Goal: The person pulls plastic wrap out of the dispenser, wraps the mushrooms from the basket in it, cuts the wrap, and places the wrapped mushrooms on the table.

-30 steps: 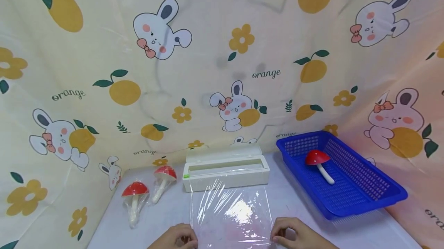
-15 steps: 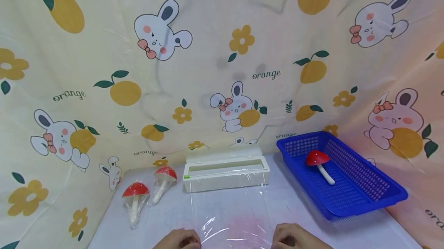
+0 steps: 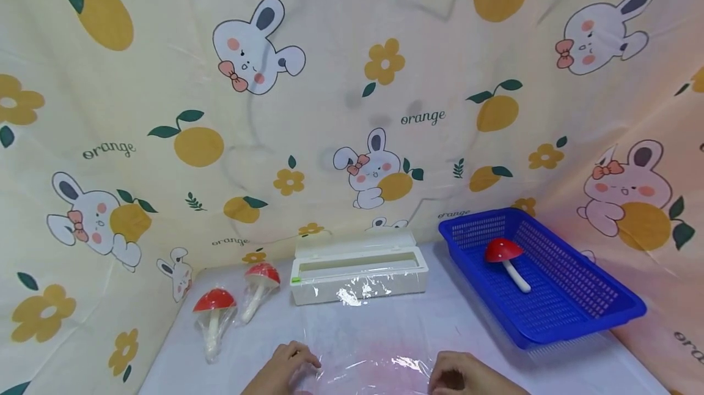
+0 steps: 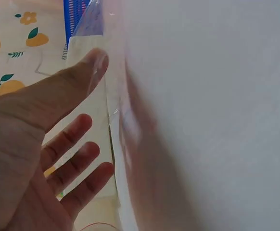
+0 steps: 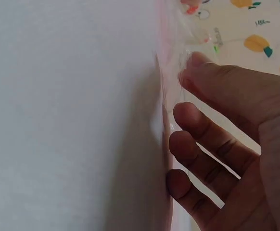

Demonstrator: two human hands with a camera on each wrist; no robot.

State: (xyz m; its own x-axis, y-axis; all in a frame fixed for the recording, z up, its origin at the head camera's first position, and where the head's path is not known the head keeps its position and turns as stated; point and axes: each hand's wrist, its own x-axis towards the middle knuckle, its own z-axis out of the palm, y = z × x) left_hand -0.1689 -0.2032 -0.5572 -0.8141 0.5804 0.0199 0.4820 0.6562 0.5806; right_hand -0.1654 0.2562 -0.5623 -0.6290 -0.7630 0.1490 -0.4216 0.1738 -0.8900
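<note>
Clear plastic cling film, a thin transparent sheet, lies spread flat on the pale table, running from the white rectangular plastic film dispenser box at the back toward the person at the near edge. Its long axis points straight away from the person, and its near edge sits between the two hands, which are about equally close to it, one at each near corner.

Left hand rests at the near left corner, and the left wrist view shows its fingers straight and spread, thumb lying along the film's edge, holding nothing. Right hand rests at the near right corner; in the right wrist view its fingers are loosely extended against the film's edge, with the thumb tip touching the film, and whether it pinches the sheet cannot be told.

Left of the dispenser, two red-capped toy mushrooms with white stems lie on the table, each wrapped in clear film: one nearer, one further back. To the right, well apart from the film, a blue perforated plastic basket holds a third red-capped mushroom, unwrapped. A cream cloth printed with rabbits and oranges hangs behind
</note>
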